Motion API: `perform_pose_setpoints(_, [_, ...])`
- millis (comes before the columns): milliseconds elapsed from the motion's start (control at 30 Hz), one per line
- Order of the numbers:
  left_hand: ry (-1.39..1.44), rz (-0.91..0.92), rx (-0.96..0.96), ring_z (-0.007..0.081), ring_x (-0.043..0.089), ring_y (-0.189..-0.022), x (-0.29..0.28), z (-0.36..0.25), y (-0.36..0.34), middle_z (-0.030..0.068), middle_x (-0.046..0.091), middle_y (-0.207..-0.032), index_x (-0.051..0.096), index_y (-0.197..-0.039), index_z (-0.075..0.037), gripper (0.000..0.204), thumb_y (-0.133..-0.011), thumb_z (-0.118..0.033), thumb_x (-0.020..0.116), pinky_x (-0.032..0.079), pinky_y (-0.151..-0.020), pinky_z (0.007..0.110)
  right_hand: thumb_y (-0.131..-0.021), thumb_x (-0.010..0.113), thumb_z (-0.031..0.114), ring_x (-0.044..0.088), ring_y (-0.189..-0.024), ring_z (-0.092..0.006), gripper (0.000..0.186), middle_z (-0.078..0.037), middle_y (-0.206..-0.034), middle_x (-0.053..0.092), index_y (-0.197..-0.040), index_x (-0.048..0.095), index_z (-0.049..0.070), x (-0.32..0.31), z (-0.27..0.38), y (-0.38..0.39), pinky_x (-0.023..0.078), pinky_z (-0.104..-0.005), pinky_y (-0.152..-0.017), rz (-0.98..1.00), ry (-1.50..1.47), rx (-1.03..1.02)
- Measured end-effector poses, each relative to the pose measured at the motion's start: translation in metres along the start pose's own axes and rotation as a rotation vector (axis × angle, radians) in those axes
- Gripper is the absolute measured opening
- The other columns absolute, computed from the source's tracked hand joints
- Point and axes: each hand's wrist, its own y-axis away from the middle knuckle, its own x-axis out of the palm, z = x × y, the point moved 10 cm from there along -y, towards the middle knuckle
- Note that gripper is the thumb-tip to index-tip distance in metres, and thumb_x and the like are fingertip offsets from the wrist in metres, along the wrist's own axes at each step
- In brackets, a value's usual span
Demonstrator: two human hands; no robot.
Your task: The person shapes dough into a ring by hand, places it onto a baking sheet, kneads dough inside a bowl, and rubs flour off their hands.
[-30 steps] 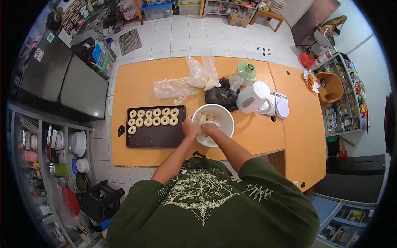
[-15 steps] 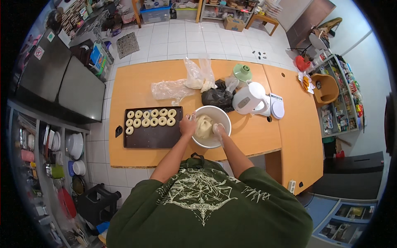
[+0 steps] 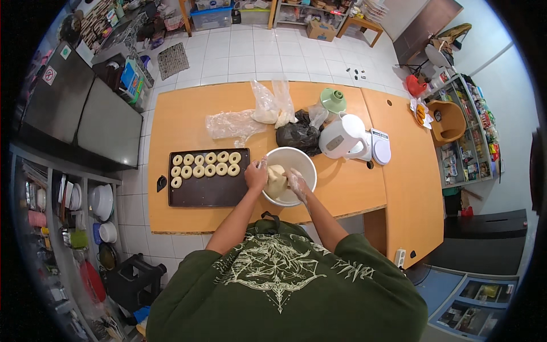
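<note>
A white round bowl [image 3: 310, 171] stands near the front edge of the table, a pale lump of dough [image 3: 276, 182] inside it. My left hand [image 3: 256, 175] is closed on the bowl's left rim. Inside the bowl, my right hand [image 3: 297, 183] grips the dough at its right side, with flour or dough smeared over the hand. Left of the bowl lies a dark baking tray [image 3: 211, 192]. Several ring-shaped dough pieces [image 3: 199, 171] sit in rows across its far half, one of them starting a third row.
Behind the bowl are a black plastic bag [image 3: 299, 135], a white electric kettle [image 3: 341, 137], a green-lidded container [image 3: 333, 100] and a white kitchen scale [image 3: 381, 149]. Clear plastic bags [image 3: 265, 105] with pale contents stand farther back. The wooden table [image 3: 336, 194] extends right.
The dough has been gathered and lifted toward the bowl's left side. My right hand has moved slightly left onto it, while my left hand stays at the rim.
</note>
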Motion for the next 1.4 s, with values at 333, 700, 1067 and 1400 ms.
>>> perform_pose_setpoints(333, [-0.050, 0.053, -0.009, 0.0436, 0.061, -0.075, -0.008, -0.001, 0.004, 0.0242, 0.063, -0.074, 0.061, -0.076, 0.002, 0.053, -0.087, -0.050, 0.058, 0.046, -0.070, 0.049, -0.080, 0.068, 0.032, 0.060, -0.100, -0.0382, 0.056, -0.022, -0.111, 0.061, -0.125, 0.045, 0.009, 0.060, 0.088, 0.080, 0.047, -0.0477, -0.085, 0.246, 0.914, -0.220])
perform_pose_setpoints(700, [-0.052, 0.115, 0.056, 0.0436, 0.062, -0.080, -0.006, -0.027, 0.013, 0.0252, 0.064, -0.080, 0.064, -0.087, 0.003, 0.049, -0.089, -0.045, 0.056, 0.047, -0.071, 0.048, -0.073, 0.071, 0.040, 0.057, -0.108, -0.0417, 0.072, -0.024, -0.117, 0.059, -0.133, 0.039, 0.016, 0.059, 0.009, -0.027, 0.044, -0.0489, -0.093, 0.126, 0.949, -0.153])
perform_pose_setpoints(1067, [-0.003, 0.038, 0.046, 0.0427, 0.062, -0.075, -0.015, 0.002, 0.006, 0.0240, 0.063, -0.075, 0.062, -0.080, 0.001, 0.049, -0.088, -0.047, 0.058, 0.047, -0.068, 0.048, -0.073, 0.071, 0.034, 0.059, -0.101, -0.0391, 0.073, -0.023, -0.113, 0.061, -0.134, 0.040, 0.009, 0.056, 0.057, 0.020, 0.046, -0.0462, -0.089, 0.233, 0.291, 0.040])
perform_pose_setpoints(1400, [-0.017, 0.069, 0.038, 0.0415, 0.063, -0.076, -0.007, -0.005, 0.007, 0.0239, 0.064, -0.076, 0.064, -0.081, 0.000, 0.049, -0.088, -0.047, 0.058, 0.048, -0.070, 0.047, -0.072, 0.073, 0.042, 0.052, -0.117, -0.0377, 0.080, -0.023, -0.128, 0.054, -0.135, 0.043, 0.001, 0.016, 0.047, 0.007, 0.040, -0.0413, -0.101, 0.041, 0.949, -0.342])
